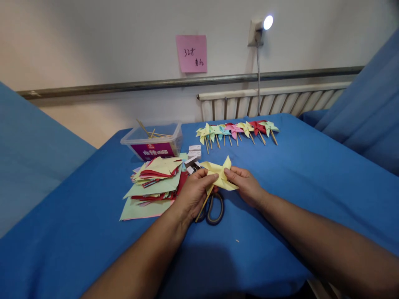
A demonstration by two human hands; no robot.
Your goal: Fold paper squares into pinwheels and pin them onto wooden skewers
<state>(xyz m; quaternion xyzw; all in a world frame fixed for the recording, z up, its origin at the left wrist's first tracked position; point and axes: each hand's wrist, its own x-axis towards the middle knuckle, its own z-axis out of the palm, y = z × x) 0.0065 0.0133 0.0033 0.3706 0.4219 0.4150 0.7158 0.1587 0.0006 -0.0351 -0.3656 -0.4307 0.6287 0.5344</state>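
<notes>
A yellow paper pinwheel [222,179] is held up between both hands over the middle of the table. My left hand [197,190] is closed on its left side, the thumb lying over the paper, and a thin wooden stick [204,204] slants down from under it. With thumb and fingers, my right hand [245,182] pinches the pinwheel's right side. Directly below lie scissors [215,209], their dark handles showing and their blades hidden. Just behind the left hand is a small open box [190,162] with dark bits spilling out, too small to name.
Stacks of coloured paper [152,187] lie to the left, before a clear plastic tub [151,143] with wooden sticks. Small white boxes [195,151] stand beside it. Several finished pinwheels [235,131] form a row at the back of the blue-covered table [299,166].
</notes>
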